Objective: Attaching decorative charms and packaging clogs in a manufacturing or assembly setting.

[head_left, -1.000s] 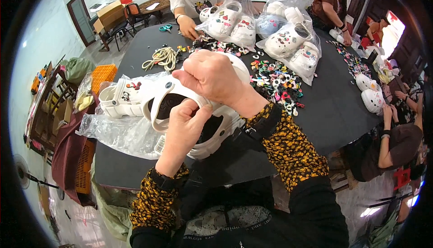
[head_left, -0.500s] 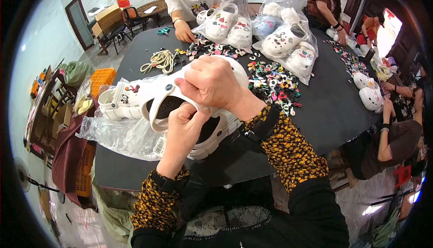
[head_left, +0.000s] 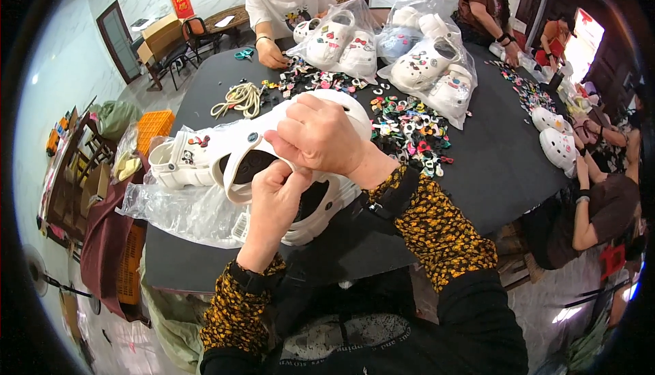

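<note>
A white clog with a dark insole lies in front of me, its heel strap toward the left. My left hand is closed, thumb and fingertips pinching the rim of its opening. Just above, my right hand is curled in a fist against the clog's upper, its thumb at the rim. Anything small between the fingers is hidden. Beneath sits a second white clog, partly covered by my left hand. On the left, a white clog with charms rests by a clear plastic bag.
Loose colourful shoe charms are heaped on the black table. Beyond them stand bagged white clogs. A coil of cord and teal scissors lie farther left. Several people work around the table.
Both hands keep nearly the same hold on the clog, with only slight finger movement. The view has shifted a little. The person across the table has moved a hand slightly.
</note>
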